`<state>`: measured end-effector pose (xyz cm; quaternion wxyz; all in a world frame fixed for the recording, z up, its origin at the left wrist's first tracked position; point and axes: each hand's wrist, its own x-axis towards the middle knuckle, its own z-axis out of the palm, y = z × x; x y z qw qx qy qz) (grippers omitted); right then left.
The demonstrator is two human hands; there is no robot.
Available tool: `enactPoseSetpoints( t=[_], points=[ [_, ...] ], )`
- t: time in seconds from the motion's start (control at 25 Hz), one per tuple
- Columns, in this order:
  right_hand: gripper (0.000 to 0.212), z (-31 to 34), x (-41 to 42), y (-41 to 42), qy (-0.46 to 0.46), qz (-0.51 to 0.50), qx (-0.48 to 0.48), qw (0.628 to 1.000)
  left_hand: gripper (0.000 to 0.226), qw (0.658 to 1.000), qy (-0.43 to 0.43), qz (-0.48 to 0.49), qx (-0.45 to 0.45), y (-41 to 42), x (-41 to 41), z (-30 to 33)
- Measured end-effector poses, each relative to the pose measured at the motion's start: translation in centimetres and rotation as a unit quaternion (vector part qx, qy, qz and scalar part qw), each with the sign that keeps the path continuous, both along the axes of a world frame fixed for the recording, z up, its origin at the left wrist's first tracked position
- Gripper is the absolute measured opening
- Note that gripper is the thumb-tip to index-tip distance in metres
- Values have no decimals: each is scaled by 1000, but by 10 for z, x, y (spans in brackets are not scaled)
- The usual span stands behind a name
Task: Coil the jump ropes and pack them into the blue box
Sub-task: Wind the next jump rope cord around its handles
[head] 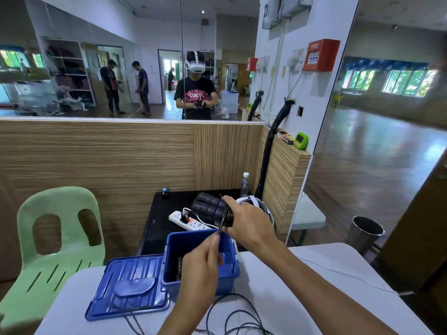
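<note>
Loose black rope lies on the white table nearest the camera. The left hand pinches a rope strand above the open blue box. Beyond it, the right hand grips a bundle of black handles, rope wound around it.

You look from a single head-worn camera, facing forward and down over the near edge of the white table, close above your hands. Its wide angle takes in the wood-grain partition beyond the far edge and the mirror above, facing you.
</note>
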<state>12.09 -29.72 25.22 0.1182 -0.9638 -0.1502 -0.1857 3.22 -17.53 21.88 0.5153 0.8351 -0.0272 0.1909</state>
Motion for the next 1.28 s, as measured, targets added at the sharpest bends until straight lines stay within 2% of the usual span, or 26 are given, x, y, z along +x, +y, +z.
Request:
enactPoseSetpoints(
  t=[0.04,0.08,0.12,0.16,0.28,0.36,0.48,0.6,0.68,0.88,0.96,1.04,1.08,1.12,1.16,1.24,1.28],
  points=[
    [62,0,1,0,-7,-1,0,1000,38,990,60,-17,-123,-2,-1,-2],
    [61,1,0,0,-9,-2,0,1000,39,976,99,-30,-193,-3,-2,-3],
    [59,1,0,-1,-7,-3,-1,1000,37,969,108,-34,-219,-3,-4,0],
    [57,0,0,-1,-1,-6,-4,1000,36,974,86,-35,-207,-2,-5,1],
    [50,-1,-2,-2,33,-20,-20,999,34,997,-7,-20,-77,-2,-6,4],
    [45,1,-2,0,52,-24,-4,998,34,998,-29,-20,-60,0,-4,2],
    [40,6,-4,0,54,-15,23,998,36,984,37,-95,-143,6,-3,-13],
    [42,6,-11,0,74,30,37,996,39,943,156,-158,-248,18,7,-37],
    [45,6,-16,0,97,71,53,991,43,933,198,-153,-259,27,19,-47],
    [60,20,-22,-10,176,161,70,969,50,923,212,-176,-269,38,52,-58],
    [60,19,-27,-11,159,174,62,970,42,915,206,-228,-263,41,62,-59],
    [51,17,-31,-12,142,191,78,968,26,908,185,-278,-253,43,69,-58],
    [46,16,-33,-13,139,206,78,965,19,916,182,-264,-242,46,73,-58],
    [44,16,-36,-14,135,225,61,963,16,937,174,-221,-208,51,76,-55],
    [44,15,-38,-16,124,244,31,961,23,950,174,-186,-178,56,82,-49],
    [47,13,-42,-21,93,265,-12,960,42,947,198,-246,-59,65,90,-14],
    [46,12,-44,-24,80,269,-25,960,45,939,180,-290,44,66,95,8]
  ],
)
